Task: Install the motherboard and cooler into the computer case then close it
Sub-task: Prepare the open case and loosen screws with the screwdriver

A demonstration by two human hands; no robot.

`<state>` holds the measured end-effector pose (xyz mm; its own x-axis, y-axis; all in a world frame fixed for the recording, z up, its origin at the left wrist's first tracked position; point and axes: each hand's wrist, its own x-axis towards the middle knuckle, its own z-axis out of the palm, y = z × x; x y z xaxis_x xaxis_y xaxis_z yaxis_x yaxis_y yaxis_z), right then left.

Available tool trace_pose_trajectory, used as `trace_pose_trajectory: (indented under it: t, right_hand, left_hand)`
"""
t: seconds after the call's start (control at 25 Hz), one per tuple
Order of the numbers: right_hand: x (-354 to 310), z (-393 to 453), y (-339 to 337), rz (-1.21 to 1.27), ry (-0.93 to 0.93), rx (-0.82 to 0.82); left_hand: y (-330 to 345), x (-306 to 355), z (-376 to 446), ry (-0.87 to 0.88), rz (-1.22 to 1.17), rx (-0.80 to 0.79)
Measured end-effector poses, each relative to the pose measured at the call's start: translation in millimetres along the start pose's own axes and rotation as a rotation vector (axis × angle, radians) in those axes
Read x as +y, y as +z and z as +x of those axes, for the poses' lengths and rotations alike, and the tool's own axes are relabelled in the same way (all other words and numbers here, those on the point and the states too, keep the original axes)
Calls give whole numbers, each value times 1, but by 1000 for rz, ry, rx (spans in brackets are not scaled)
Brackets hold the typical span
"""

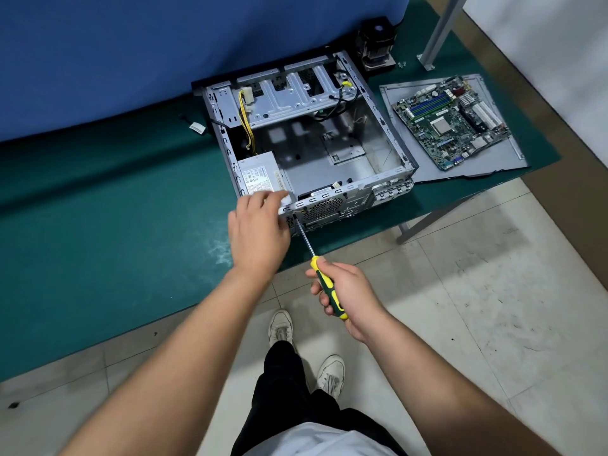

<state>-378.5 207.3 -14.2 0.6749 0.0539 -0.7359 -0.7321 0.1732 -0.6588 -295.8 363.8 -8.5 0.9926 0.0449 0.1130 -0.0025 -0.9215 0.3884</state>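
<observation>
Green table edge (362, 238): left hand (258, 233) rests on case (388, 143), right hand (348, 294) grips screwdriver (324, 281).

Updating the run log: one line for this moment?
left hand on case rear | right hand drives screwdriver | motherboard outside

We saw a dark green mat-covered bench (98, 209) backed by a blue fabric partition (148, 54). Beyond its right end stood a grey metal post (441, 31) on a pale tiled floor (477, 291), where two white sneakers (306, 350) met black trousers (289, 406).
</observation>
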Motion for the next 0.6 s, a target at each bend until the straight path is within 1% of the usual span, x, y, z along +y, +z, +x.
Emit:
trace_pose_trajectory:
  t: [0.04,0.08,0.12,0.2,0.24,0.28,0.32,0.44,0.52,0.6]
  right_hand:
    - [1,1,0,-101,-46,50]
    - [1,1,2,-235,-102,129]
    - [3,0,4,-359,-167,213]
    - [8,0,7,-557,-287,331]
    - [11,2,7,-633,-316,357]
    - [12,2,6,-656,-316,350]
    - [11,3,5,-595,-295,312]
    - [5,2,3,-215,-161,123]
    - [5,5,1,-168,-138,62]
    - [8,6,-1,-253,-173,46]
  left_hand:
    - [-1,-9,11,60,104,-93]
    - [-1,-17,21,101,192,-200]
    - [0,-25,28,135,252,-273]
    - [5,-34,33,176,288,-286]
    - [7,-34,31,182,288,-266]
    - [9,-34,29,186,286,-250]
    - [11,-34,28,186,286,-237]
    - [11,-35,29,181,302,-224]
    - [10,-35,28,179,292,-226]
    - [10,-34,26,181,271,-233]
